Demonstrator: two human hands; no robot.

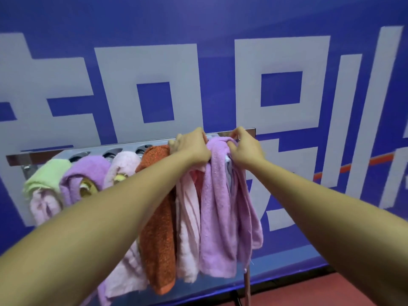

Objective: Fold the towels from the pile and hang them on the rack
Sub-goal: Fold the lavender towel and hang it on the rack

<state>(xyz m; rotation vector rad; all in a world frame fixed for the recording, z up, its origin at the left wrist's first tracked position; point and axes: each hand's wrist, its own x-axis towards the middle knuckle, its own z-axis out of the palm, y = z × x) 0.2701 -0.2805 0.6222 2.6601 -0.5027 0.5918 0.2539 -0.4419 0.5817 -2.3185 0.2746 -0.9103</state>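
Even indoor light, soft shadows, slight blur, wide-angle bending at edges

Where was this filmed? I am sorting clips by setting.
Probably an indoor staged or commercial space, not a home: a blue wall with huge pale block lettering, a red floor, and a freestanding metal rack where both hands work a purple towel.

Lilac towel [223, 208] bunched between the left hand [192, 146] and right hand [245, 146], pale pink towel [187, 221] just under the left wrist, speckled orange towel [157, 217] beyond it, then pink, lilac and lime green ones, perhaps yellow inside, against a blue wall [198, 23] with grey-white block lettering.
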